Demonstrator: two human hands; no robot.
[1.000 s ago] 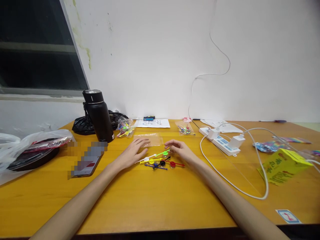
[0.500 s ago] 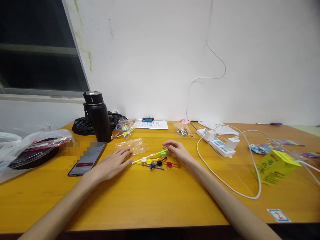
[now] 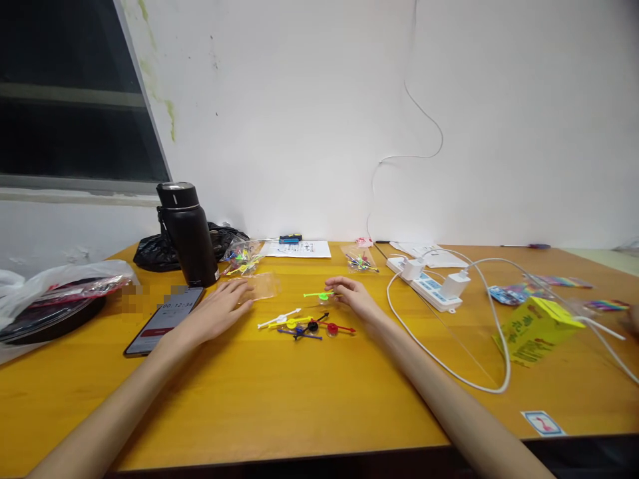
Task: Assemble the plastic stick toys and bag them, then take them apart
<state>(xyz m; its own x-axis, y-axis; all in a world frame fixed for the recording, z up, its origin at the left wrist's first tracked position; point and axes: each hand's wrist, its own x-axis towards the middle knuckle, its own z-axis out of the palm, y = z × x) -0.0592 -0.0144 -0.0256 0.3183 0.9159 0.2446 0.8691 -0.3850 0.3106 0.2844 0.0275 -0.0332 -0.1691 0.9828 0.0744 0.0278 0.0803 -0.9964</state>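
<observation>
My right hand (image 3: 355, 299) pinches the green plastic arrow spinner (image 3: 323, 296) at its right end, just above or on the tabletop. Nearer to me lies a loose group of similar spinners: a white one (image 3: 279, 319), a yellow one (image 3: 291, 323), a black one (image 3: 313, 326), a red one (image 3: 333, 328) and a blue one (image 3: 304, 334). My left hand (image 3: 222, 311) rests flat with fingers stretched out, its fingertips at the near left edge of a clear plastic bag (image 3: 265, 285).
At left stand a black bottle (image 3: 188, 239) and a phone (image 3: 164, 319) lying flat. Bagged spinners (image 3: 243, 258) and another bag (image 3: 359, 258) lie toward the wall. On the right are a power strip (image 3: 432, 291), a looping white cable (image 3: 504, 372) and a yellow box (image 3: 536, 332).
The green spinner has turned level and moved away from the white one with my right hand. My left hand has drawn slightly up and left, toward the clear bag. The view has shifted slightly.
</observation>
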